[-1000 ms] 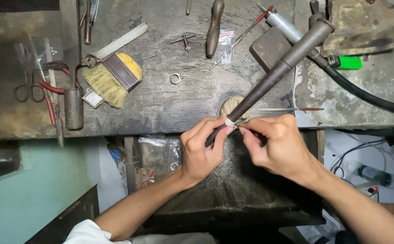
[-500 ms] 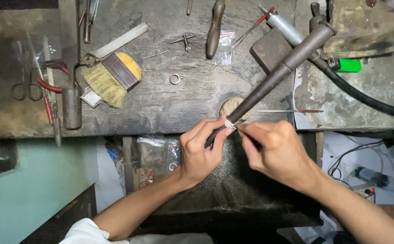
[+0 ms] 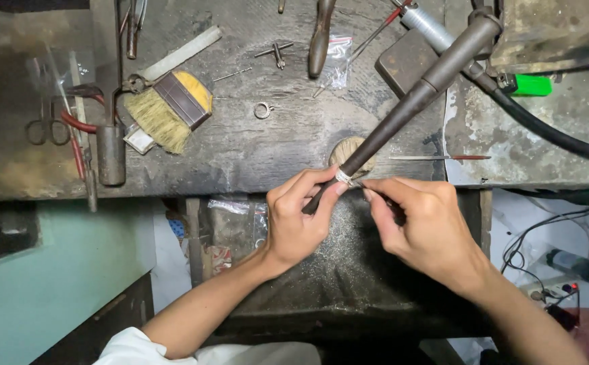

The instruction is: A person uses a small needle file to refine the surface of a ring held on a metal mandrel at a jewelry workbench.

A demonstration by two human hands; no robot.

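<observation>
Left hand [image 3: 298, 220] grip pinches the narrow end of a long, dark, tapered metal mandrel [image 3: 416, 101] carrying a small silver ring [image 3: 344, 177]. Right hand [image 3: 429, 226] grip pressed onto a thin tool touching the ring. Both sit at the worn wooden table [image 3: 254, 145] edge; yellow-handled bristle brush [image 3: 169, 111] well apart.
</observation>
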